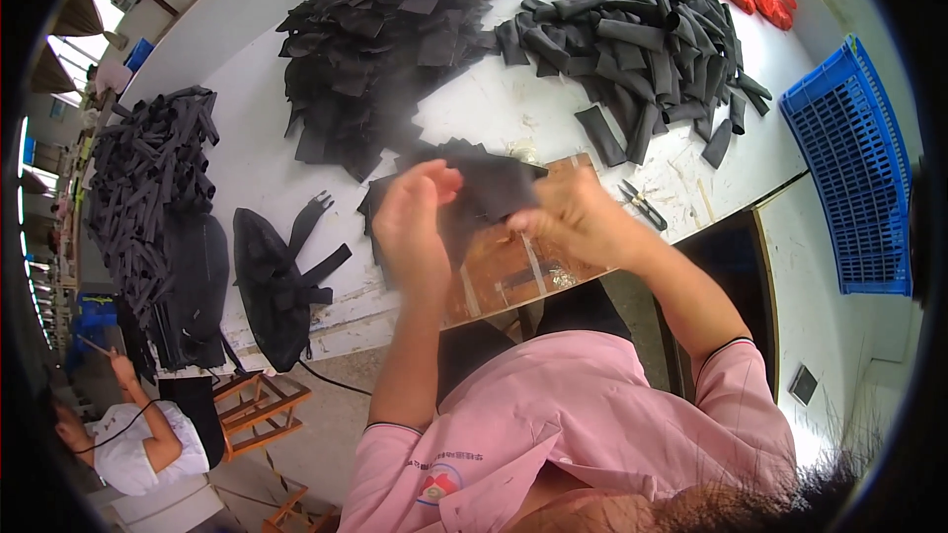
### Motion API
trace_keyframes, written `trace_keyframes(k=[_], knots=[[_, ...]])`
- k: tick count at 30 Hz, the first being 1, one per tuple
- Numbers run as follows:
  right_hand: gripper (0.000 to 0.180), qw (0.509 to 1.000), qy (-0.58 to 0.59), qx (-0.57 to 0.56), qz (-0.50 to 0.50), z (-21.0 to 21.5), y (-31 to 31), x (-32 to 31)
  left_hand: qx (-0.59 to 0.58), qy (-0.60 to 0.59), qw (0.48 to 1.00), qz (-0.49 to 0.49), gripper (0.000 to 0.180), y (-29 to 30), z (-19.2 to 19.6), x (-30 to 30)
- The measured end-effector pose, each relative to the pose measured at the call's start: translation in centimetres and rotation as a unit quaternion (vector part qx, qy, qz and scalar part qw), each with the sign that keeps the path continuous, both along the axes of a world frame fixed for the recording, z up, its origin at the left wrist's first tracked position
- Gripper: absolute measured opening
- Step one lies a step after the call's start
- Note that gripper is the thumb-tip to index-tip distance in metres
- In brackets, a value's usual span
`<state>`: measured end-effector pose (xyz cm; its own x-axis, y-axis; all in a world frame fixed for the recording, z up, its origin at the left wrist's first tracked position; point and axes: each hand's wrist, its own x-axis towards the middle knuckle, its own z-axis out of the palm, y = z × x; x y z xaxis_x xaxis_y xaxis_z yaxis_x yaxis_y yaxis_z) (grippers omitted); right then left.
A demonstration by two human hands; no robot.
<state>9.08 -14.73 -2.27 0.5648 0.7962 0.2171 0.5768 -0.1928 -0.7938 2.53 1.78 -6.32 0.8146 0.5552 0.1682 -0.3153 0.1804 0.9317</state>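
Note:
My right hand (pixel 578 222) is closed on a black fabric piece (pixel 499 188), its thumb pressed on the lower right corner. On the piece's other side, my left hand (pixel 415 222) is raised and slightly blurred. Its fingers are loosely bent and apart, with nothing visible between them. Behind and under my hands lie more black fabric pieces, partly hidden by them. They rest near a brown board (pixel 523 271) with strips of clear tape at the table's near edge. To the right of my right hand lies a pair of small dark-handled snips (pixel 642 205).
A heap of flat black pieces (pixel 370 39) and a pile of rolled black pieces (pixel 632 49) cover the far white table (pixel 262 128). Black straps (pixel 148 197) and a black buckled pouch (pixel 267 286) lie left. A blue crate (pixel 854 173) stands right. Another person (pixel 148 444) works at lower left.

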Motion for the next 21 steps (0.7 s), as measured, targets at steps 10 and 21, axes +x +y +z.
trace_keyframes(k=[10, 21], knots=[[0.05, 0.904, 0.339, 0.158, -0.209, -4.4, -3.8, 0.8, 0.521, 0.422, 0.727, 0.146, 0.03, 9.0, -9.9, 7.8], [0.033, 0.95, 0.293, 0.072, -0.085, -6.4, 3.0, -6.8, 0.086, 0.028, 0.971, 0.222, 0.016, 7.2, -2.0, 1.6]])
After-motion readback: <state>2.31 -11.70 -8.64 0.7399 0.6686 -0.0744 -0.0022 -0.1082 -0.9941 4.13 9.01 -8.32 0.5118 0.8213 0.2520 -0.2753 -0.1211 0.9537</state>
